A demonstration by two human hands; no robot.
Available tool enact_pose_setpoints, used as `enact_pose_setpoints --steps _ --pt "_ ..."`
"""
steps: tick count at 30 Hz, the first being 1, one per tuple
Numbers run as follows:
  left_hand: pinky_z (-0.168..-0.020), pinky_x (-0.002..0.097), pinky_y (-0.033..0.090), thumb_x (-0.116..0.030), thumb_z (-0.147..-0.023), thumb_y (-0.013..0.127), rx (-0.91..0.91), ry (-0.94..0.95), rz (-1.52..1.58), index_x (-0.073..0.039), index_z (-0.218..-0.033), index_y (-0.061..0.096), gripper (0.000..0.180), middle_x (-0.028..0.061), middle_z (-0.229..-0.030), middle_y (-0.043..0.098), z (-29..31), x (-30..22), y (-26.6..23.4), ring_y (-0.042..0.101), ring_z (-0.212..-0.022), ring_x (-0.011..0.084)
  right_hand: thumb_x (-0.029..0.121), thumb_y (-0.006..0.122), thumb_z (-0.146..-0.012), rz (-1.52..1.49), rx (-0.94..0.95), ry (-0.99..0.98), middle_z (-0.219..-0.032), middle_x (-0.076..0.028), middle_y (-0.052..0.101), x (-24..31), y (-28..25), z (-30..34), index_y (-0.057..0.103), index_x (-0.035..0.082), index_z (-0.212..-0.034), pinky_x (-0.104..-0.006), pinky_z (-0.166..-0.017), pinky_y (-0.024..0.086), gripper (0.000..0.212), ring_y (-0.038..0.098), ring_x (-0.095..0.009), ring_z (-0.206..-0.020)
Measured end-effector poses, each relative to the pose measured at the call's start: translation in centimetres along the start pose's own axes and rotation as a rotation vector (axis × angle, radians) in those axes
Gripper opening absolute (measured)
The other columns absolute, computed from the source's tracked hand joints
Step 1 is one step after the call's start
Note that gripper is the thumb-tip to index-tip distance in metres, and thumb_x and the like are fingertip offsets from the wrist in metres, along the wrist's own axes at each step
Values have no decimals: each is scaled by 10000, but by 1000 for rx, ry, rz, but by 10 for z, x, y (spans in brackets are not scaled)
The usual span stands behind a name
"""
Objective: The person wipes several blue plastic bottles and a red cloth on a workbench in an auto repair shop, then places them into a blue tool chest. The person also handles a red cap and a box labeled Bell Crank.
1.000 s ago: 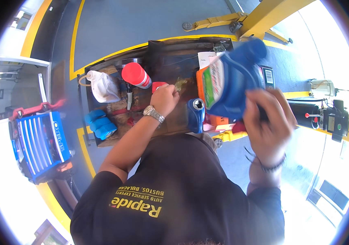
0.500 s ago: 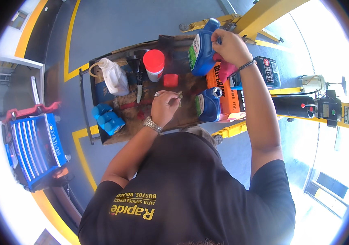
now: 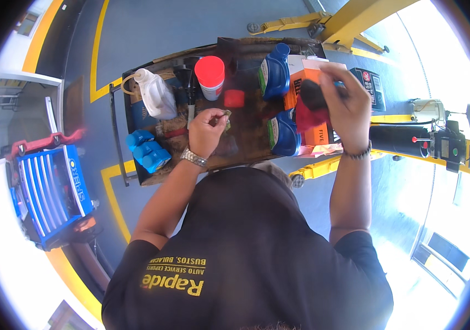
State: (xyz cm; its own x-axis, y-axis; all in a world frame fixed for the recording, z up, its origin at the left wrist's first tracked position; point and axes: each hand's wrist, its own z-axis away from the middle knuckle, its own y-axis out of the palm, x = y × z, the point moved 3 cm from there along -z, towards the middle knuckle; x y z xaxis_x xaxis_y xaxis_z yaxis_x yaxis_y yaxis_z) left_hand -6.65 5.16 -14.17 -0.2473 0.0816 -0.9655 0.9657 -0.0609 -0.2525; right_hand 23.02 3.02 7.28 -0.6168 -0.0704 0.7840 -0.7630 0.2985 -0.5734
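Since the earlier frame, the right hand [image 3: 345, 104] has come off the blue jug [image 3: 274, 71], which is now standing upright on the dark cart top [image 3: 246, 132] beside the orange box [image 3: 301, 82]. Leftmost, a white jug [image 3: 155, 94] and blue gloves [image 3: 147, 151] are lying on the cart. Near the middle, a small greenish piece [image 3: 226, 114] is being pinched in the left hand [image 3: 206, 132]. Just beyond it, a red-lidded cup [image 3: 210, 76] is standing. To the right, a dark cap [image 3: 313, 94] and red rag [image 3: 309, 116] are being gripped in the closed right hand.
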Motion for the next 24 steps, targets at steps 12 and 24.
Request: enact_pose_setpoints --steps 12,24 --pt "-827 270 564 16 -892 765 86 302 -107 -4 -1018 697 144 67 -1021 747 -29 -122 14 691 -897 113 439 438 -1080 -1727 -237 689 -961 -119 726 -117 -12 159 640 63 -1164 -406 -715 585 435 703 -250 -789" --pt "-762 251 548 -60 -898 808 -180 407 -258 -4 -1035 729 167 39 -944 755 -100 -197 42 669 -830 79 149 595 -1040 -864 473 380 -1064 -92 691 -57 26 131 641 -4 -1222 -320 -926 509 242 644 -158 -1028"
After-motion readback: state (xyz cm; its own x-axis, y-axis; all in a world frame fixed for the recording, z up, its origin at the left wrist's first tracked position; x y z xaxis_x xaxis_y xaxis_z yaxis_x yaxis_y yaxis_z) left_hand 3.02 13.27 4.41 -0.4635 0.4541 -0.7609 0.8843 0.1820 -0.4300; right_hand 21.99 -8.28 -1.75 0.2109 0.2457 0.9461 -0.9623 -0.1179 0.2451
